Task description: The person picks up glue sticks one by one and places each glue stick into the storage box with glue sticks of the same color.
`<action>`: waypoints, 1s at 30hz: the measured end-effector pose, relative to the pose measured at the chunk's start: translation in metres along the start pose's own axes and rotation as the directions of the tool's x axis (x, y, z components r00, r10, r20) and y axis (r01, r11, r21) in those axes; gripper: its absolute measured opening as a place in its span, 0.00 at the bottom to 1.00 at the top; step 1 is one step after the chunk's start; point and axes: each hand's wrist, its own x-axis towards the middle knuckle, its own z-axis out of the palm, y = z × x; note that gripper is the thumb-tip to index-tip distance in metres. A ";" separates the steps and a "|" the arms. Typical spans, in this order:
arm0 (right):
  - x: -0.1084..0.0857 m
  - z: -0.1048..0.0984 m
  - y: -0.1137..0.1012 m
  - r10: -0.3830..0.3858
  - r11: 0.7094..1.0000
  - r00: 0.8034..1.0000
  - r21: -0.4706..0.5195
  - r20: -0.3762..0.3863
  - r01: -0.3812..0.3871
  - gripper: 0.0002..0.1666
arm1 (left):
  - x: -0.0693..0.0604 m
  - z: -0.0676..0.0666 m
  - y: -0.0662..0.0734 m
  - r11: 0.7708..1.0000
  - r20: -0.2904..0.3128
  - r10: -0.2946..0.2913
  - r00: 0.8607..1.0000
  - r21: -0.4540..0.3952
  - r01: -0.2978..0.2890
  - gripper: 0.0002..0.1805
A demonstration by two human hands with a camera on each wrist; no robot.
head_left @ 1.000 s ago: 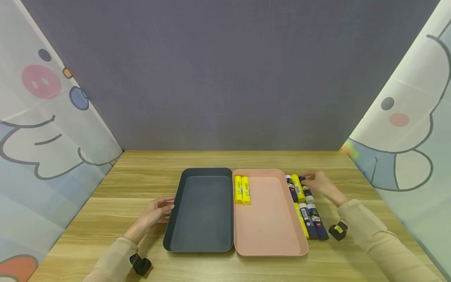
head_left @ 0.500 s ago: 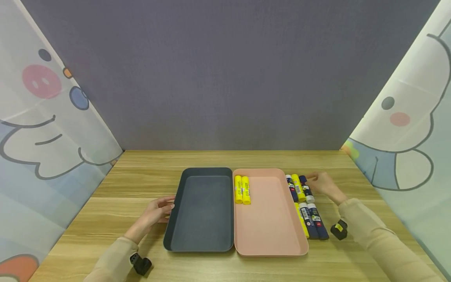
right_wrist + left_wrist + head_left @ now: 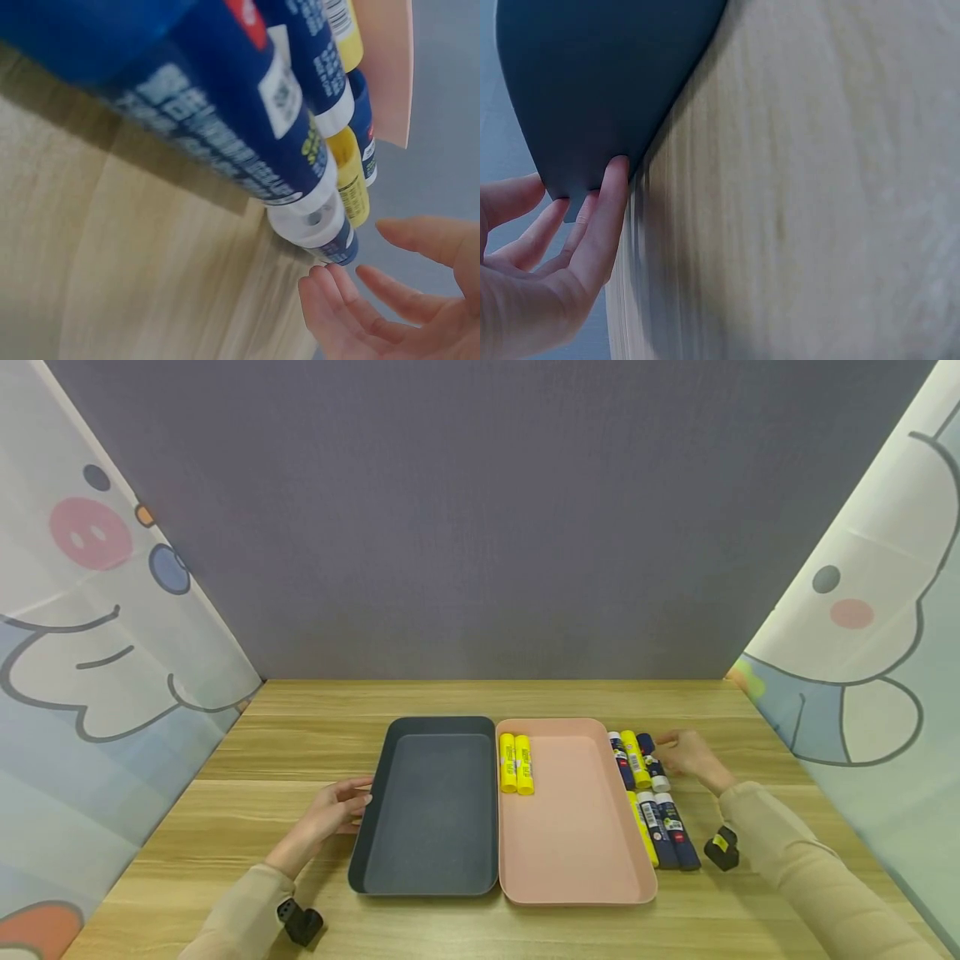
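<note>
In the head view my left hand point(image 3: 333, 814) rests its fingertips against the outer left wall of the dark grey tray point(image 3: 427, 818). The left wrist view shows those fingers nearly straight along the tray wall point(image 3: 592, 97). My right hand point(image 3: 688, 756) is just right of a navy glue stick point(image 3: 654, 764) with a white end. Its fingers are loosely spread and hold nothing; whether a fingertip touches the stick I cannot tell. Beside that stick lie a yellow glue stick point(image 3: 634, 760) and another navy glue stick point(image 3: 620, 762). Nearer me lie two navy glue sticks point(image 3: 675, 831) and a yellow one point(image 3: 643, 835).
A pink tray point(image 3: 573, 852) stands directly against the dark tray's right side. Two yellow glue sticks point(image 3: 516, 766) lie side by side in its far left corner. Everything stands on a wooden table point(image 3: 300, 718) with a grey panel point(image 3: 480, 527) behind it.
My right hand has drawn slightly right and toward me, off the far end of the navy glue stick, which now shows fully. The left hand and both trays have not moved.
</note>
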 end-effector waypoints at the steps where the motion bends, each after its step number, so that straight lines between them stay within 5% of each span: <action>1: 0.000 0.000 0.000 0.002 1.000 1.000 0.006 0.004 -0.002 0.24 | 0.000 0.000 0.000 1.000 0.000 0.000 1.000 0.001 0.000 0.25; 30: 0.011 0.009 0.013 0.113 0.993 0.993 0.025 0.043 -0.114 0.31 | -0.002 0.000 0.000 1.000 0.007 0.007 1.000 -0.009 -0.007 0.24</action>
